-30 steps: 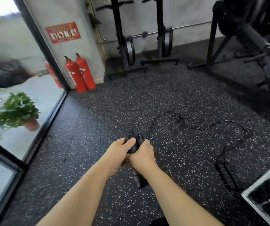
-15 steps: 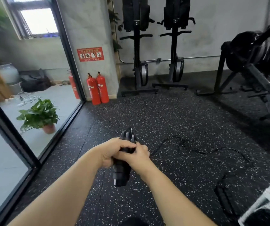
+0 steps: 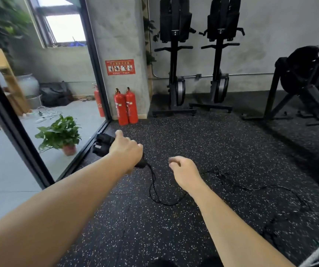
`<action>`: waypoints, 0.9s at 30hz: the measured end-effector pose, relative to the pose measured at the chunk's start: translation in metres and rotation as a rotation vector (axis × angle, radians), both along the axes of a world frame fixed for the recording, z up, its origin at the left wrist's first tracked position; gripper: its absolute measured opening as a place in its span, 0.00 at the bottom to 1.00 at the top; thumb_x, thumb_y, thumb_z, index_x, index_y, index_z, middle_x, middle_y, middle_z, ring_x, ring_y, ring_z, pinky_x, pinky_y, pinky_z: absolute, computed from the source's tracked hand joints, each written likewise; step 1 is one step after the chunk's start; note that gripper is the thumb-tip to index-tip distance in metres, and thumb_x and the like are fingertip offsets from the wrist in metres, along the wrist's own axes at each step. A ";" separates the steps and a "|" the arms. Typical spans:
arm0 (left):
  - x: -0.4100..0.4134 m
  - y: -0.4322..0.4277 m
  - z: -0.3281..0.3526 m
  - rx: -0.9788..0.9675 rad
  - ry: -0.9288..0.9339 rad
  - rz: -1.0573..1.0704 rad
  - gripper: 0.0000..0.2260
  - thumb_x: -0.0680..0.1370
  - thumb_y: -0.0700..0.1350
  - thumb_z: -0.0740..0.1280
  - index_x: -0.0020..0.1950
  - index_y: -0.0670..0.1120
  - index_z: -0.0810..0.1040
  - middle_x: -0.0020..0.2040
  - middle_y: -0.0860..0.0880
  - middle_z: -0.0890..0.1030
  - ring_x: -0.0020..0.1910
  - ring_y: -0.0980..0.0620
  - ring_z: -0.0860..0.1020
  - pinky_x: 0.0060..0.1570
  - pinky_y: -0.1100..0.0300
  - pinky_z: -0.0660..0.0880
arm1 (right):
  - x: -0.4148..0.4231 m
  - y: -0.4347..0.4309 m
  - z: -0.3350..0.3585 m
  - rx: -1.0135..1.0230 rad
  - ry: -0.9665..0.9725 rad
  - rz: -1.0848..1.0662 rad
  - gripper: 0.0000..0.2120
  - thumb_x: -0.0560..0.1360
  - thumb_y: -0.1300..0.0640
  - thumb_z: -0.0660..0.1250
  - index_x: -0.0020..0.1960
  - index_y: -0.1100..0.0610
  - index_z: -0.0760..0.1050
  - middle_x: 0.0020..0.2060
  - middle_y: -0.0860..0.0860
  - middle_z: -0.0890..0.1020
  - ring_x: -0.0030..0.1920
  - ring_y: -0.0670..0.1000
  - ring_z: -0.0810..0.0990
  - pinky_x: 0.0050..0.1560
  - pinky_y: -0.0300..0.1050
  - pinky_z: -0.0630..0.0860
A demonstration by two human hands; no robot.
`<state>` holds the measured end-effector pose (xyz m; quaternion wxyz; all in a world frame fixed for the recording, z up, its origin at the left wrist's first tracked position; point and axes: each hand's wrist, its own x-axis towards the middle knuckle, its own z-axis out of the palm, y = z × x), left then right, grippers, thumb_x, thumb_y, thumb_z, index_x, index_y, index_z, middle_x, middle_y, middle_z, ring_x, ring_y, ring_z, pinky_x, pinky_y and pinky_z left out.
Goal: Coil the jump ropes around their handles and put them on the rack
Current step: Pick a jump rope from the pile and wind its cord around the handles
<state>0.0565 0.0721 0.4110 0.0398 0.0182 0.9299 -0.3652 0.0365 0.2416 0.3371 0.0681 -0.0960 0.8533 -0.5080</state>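
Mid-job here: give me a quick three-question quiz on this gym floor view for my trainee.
1. Which hand grips the jump rope handles?
2. True or false: the rope is fully wound around the handles.
3. The red fire extinguishers stand: A) beside the concrete pillar; B) on a rack; C) on a bench.
Key: 1. The left hand. 2. False; it trails loose over the floor. 3. A.

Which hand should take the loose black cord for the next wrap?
Right. The right hand is free and beside the thin black cord; the left hand grips the black jump-rope handles.
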 end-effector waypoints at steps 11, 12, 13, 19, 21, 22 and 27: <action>-0.023 -0.013 0.037 1.075 -0.163 0.153 0.11 0.71 0.38 0.71 0.49 0.47 0.73 0.40 0.49 0.78 0.37 0.50 0.76 0.38 0.58 0.74 | -0.045 -0.033 -0.005 -0.428 -0.081 -0.206 0.24 0.80 0.50 0.58 0.27 0.57 0.68 0.23 0.50 0.72 0.26 0.51 0.69 0.33 0.48 0.72; -0.024 -0.019 0.039 1.247 -0.163 0.203 0.09 0.71 0.36 0.71 0.46 0.45 0.73 0.37 0.47 0.78 0.34 0.50 0.76 0.37 0.58 0.74 | -0.049 -0.028 -0.008 -0.433 -0.076 -0.222 0.24 0.79 0.51 0.59 0.26 0.57 0.65 0.22 0.49 0.70 0.26 0.51 0.67 0.33 0.49 0.71; -0.026 -0.026 0.039 1.418 -0.155 0.259 0.08 0.71 0.34 0.70 0.45 0.42 0.73 0.35 0.46 0.78 0.32 0.49 0.76 0.36 0.58 0.74 | -0.053 -0.024 -0.012 -0.425 -0.063 -0.238 0.24 0.79 0.51 0.58 0.26 0.56 0.64 0.22 0.49 0.69 0.25 0.51 0.65 0.33 0.50 0.69; -0.028 -0.046 0.031 2.075 -0.108 0.558 0.09 0.70 0.33 0.68 0.49 0.42 0.77 0.35 0.42 0.76 0.30 0.47 0.75 0.34 0.57 0.77 | -0.067 -0.009 -0.030 -0.249 0.011 -0.305 0.27 0.79 0.51 0.57 0.22 0.53 0.59 0.18 0.46 0.64 0.24 0.51 0.61 0.34 0.51 0.67; -0.027 -0.045 0.033 2.160 -0.116 0.614 0.07 0.71 0.33 0.66 0.45 0.44 0.76 0.35 0.43 0.76 0.29 0.49 0.75 0.33 0.59 0.77 | -0.068 -0.006 -0.036 -0.174 0.040 -0.311 0.27 0.80 0.50 0.57 0.23 0.54 0.59 0.20 0.47 0.65 0.24 0.51 0.62 0.33 0.48 0.64; -0.027 -0.045 0.037 2.208 -0.113 0.632 0.08 0.70 0.33 0.66 0.44 0.44 0.75 0.35 0.44 0.76 0.29 0.49 0.75 0.33 0.59 0.77 | -0.068 -0.004 -0.041 -0.134 0.047 -0.326 0.27 0.81 0.50 0.57 0.24 0.55 0.60 0.21 0.49 0.66 0.25 0.51 0.63 0.33 0.46 0.63; -0.025 -0.058 0.059 2.327 0.052 0.680 0.08 0.63 0.34 0.65 0.40 0.42 0.74 0.32 0.44 0.76 0.27 0.50 0.74 0.33 0.58 0.77 | -0.063 0.018 -0.065 0.002 0.014 -0.423 0.27 0.81 0.48 0.56 0.27 0.59 0.67 0.26 0.52 0.73 0.29 0.53 0.70 0.33 0.46 0.63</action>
